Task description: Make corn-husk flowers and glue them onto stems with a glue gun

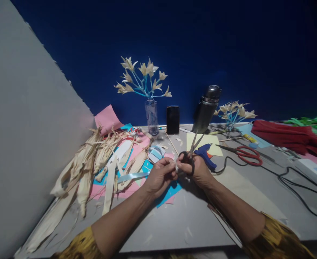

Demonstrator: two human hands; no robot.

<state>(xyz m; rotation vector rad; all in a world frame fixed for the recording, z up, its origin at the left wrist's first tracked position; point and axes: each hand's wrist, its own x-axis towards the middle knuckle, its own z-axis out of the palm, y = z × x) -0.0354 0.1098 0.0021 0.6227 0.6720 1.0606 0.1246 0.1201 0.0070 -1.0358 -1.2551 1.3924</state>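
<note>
Above the middle of the table, my left hand [160,175] pinches a small pale strip [176,165], which looks like dried husk. My right hand [200,171] meets it there, thumb and fingertips closed at the same strip. Black-handled scissors [194,143] hang on the fingers of my right hand, their blades parted and pointing up and away from me. The fingers hide most of the strip. Beside my left hand is a roll of light blue ribbon [156,154], its loose end [133,176] trailing left. A blue glue gun [205,155] lies just behind my right hand.
Dried corn husks [86,169] and coloured paper [108,118] cover the left side. A glass bottle of husk flowers [152,117], a phone [173,120] and a flask [206,109] stand along the wall. Red-handled scissors [246,155], a black cord [290,176] and red cloth [290,138] lie right.
</note>
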